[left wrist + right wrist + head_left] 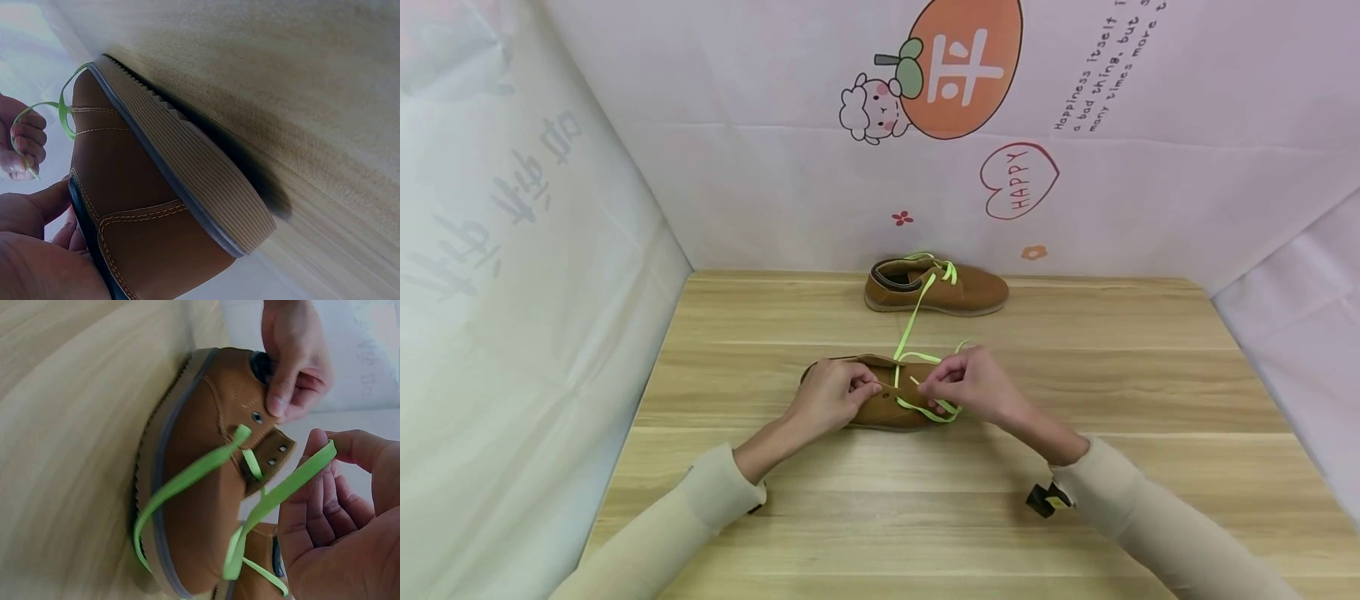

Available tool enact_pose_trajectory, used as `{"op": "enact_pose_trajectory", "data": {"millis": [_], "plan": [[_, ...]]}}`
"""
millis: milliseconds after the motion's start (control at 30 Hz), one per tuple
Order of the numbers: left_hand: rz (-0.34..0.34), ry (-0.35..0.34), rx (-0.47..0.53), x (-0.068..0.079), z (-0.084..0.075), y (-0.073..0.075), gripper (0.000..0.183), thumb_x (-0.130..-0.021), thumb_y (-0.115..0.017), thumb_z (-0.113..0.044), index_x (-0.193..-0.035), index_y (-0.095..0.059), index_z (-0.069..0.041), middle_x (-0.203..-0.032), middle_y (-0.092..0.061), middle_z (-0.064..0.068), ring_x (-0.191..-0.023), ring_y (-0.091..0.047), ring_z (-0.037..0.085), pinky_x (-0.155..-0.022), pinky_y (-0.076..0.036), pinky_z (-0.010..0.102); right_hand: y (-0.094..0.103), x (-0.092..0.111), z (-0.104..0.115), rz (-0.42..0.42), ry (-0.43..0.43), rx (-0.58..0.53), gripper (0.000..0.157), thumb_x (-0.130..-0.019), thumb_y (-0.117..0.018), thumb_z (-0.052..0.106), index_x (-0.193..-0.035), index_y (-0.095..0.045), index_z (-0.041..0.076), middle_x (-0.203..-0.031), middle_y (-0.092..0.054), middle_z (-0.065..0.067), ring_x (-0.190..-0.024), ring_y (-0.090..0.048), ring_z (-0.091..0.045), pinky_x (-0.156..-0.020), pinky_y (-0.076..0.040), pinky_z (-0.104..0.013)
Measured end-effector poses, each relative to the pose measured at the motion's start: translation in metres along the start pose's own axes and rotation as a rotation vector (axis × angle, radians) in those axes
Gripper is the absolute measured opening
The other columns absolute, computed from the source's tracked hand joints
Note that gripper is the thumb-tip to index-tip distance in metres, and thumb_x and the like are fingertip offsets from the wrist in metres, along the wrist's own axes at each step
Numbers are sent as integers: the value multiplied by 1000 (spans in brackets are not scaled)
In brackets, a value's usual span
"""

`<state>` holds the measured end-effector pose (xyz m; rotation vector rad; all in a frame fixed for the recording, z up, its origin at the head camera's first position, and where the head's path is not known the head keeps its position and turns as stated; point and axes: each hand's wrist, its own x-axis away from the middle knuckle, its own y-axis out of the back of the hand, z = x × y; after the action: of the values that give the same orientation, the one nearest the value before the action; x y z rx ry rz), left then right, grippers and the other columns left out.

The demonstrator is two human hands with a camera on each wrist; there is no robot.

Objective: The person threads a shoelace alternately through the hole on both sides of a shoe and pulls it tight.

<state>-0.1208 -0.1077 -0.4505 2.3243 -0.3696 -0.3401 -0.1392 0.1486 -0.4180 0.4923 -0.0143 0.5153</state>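
A brown leather shoe (872, 414) lies on the table, its toe to the right. My left hand (829, 392) pinches the edge of its eyelet flap between thumb and finger; the right wrist view shows an empty metal eyelet (257, 417) beside that thumb. A flat bright-green shoelace (187, 480) runs through a lower eyelet and loops over the shoe's front. Above the toe, my right hand (976, 387) pinches the lace near its end. In the left wrist view the shoe's side and ridged sole (187, 156) face the camera.
Behind, near the wall, stands a second brown shoe (981, 292) with green lacing at its front. A length of green lace (914, 321) stretches between the two shoes. Printed white cloth (760, 200) encloses the wooden table (880, 517) at the back and sides.
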Motion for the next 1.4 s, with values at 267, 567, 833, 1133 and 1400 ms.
{"op": "enact_pose_trajectory", "data": {"millis": [267,567,833,1133,1400], "plan": [[-14,-14,8,1,-1,-1,9,-96,-79,-14,-88,-81,-10,-72,-72,-4,-54,-50,-1,-55,-45,21,-22,-3,-4,24,49,67,11,-91,-77,7,-82,-81,3,-68,-74,1,-57,-67,-12,-51,-47,-19],[-10,-5,13,1,-1,1,9,-96,-79,-14,-87,-80,-11,-72,-73,-6,-55,-52,-1,-55,-45,20,-39,-5,-11,18,52,95,14,-91,-79,8,-77,-79,7,-67,-73,4,-58,-60,-6,-50,-38,-18],[-12,-7,29,2,-1,1,8,-96,-80,-14,-88,-80,-10,-74,-73,-5,-57,-55,-1,-57,-47,21,-47,-7,-13,-39,44,115,18,-92,-79,13,-74,-80,12,-64,-72,9,-54,-60,-6,-47,-36,-19],[-16,-9,41,2,1,1,7,-95,-81,-14,-88,-81,-10,-76,-75,-4,-62,-60,-2,-58,-51,20,-56,-8,-16,-133,55,138,22,-91,-82,14,-69,-78,13,-56,-67,8,-47,-58,-7,-44,-36,-20],[-9,-22,64,2,1,1,6,-94,-81,-11,-89,-81,-8,-78,-77,-1,-66,-67,2,-60,-54,20,-62,-9,-18,-204,129,171,18,-88,-84,10,-71,-79,13,-58,-68,10,-46,-57,-2,-45,-42,-19]]}}
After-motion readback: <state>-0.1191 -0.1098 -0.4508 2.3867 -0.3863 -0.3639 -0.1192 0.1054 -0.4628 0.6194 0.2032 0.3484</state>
